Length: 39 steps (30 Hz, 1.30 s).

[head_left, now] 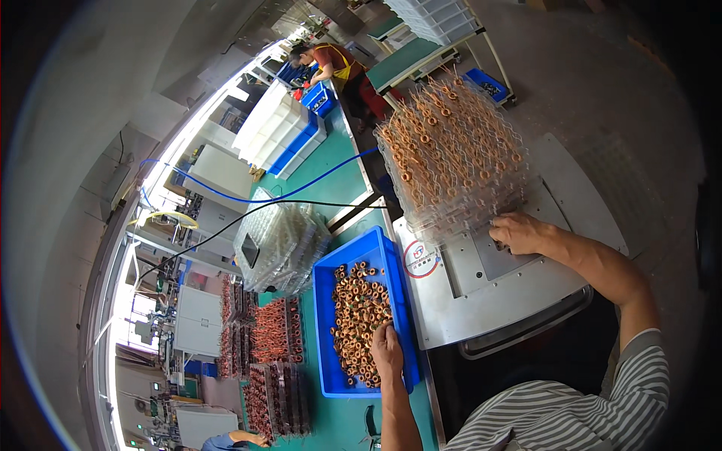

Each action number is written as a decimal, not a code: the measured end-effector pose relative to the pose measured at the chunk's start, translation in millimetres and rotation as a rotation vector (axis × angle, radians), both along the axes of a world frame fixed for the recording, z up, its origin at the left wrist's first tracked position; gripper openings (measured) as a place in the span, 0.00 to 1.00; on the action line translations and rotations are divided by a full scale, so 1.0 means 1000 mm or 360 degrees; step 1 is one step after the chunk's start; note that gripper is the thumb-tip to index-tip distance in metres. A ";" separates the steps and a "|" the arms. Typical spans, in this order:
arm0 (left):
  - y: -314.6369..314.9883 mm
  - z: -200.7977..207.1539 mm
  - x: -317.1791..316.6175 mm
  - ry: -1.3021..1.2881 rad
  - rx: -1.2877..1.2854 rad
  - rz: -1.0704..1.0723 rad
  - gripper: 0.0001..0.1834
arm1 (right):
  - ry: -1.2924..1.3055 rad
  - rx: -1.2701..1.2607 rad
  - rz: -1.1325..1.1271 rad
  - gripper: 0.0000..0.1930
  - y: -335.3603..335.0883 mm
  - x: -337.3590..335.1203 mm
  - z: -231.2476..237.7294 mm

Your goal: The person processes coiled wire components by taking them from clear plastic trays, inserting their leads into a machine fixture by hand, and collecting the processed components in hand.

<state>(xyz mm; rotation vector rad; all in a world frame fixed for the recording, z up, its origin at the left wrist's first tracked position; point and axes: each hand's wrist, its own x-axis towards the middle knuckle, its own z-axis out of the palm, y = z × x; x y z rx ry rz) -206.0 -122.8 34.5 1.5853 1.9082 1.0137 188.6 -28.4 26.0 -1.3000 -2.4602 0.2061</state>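
Note:
My left hand [387, 351] reaches over the right side of a blue plastic bin [327, 376]. The bin holds a heap of small copper-coloured ring coils [357, 301]. Its fingers are drawn together at the edge of the heap; what they hold, if anything, is hidden. My right hand [517, 232] is curled closed by the near edge of a stack of clear plastic trays [444, 218]. Copper ring coils with long wire leads [444, 128] fill the top tray. Whether those curled fingers grip anything does not show. The stack rests on a silver metal machine top [451, 323].
Empty-looking clear trays [278, 240] are piled on the green bench [338, 180], with stacks of red coils [277, 331] nearer. A blue hose [301, 188] and black cable [301, 201] cross the bench. Another person [338, 64] works beyond; someone's hand [252, 437] shows lower left.

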 end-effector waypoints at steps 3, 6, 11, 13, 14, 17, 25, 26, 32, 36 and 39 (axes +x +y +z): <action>0.000 0.001 0.002 0.0043 0.0036 0.0002 0.14 | -0.0006 0.0068 0.0022 0.09 -0.001 0.001 0.002; -0.002 0.005 0.003 0.0081 0.0052 0.0008 0.14 | 0.0082 0.0196 0.0046 0.07 -0.001 0.003 -0.007; -0.005 -0.002 -0.006 0.0152 0.0154 -0.0006 0.14 | 0.0324 0.0126 -0.0014 0.06 -0.007 0.002 -0.009; -0.006 -0.002 -0.010 0.0166 0.0181 -0.0005 0.13 | 0.0486 0.0076 -0.0096 0.05 -0.009 0.002 -0.001; -0.007 0.000 -0.009 0.0162 0.0231 -0.0034 0.13 | 0.0668 0.0009 -0.0198 0.05 -0.011 0.002 0.006; -0.010 0.008 -0.008 0.0122 0.0279 -0.0062 0.13 | 0.0717 -0.0076 -0.0202 0.05 -0.018 -0.006 0.029; -0.013 0.026 0.003 -0.0149 0.0505 0.0084 0.11 | 0.1050 -0.0130 -0.0024 0.05 -0.023 -0.089 0.082; -0.013 0.024 0.001 -0.0254 0.0537 0.0075 0.12 | 0.1087 -0.0060 0.0065 0.07 -0.018 -0.108 0.083; -0.015 0.010 -0.010 -0.0266 0.0674 0.0202 0.10 | 0.1085 -0.0093 0.0487 0.17 -0.029 -0.179 0.115; -0.018 0.022 -0.013 -0.0194 0.0774 0.0141 0.10 | 0.0908 -0.0376 0.0458 0.08 -0.070 -0.152 0.117; -0.018 0.023 -0.022 -0.0295 0.0901 0.0101 0.13 | 0.0508 -0.0743 0.0535 0.01 -0.112 -0.106 0.091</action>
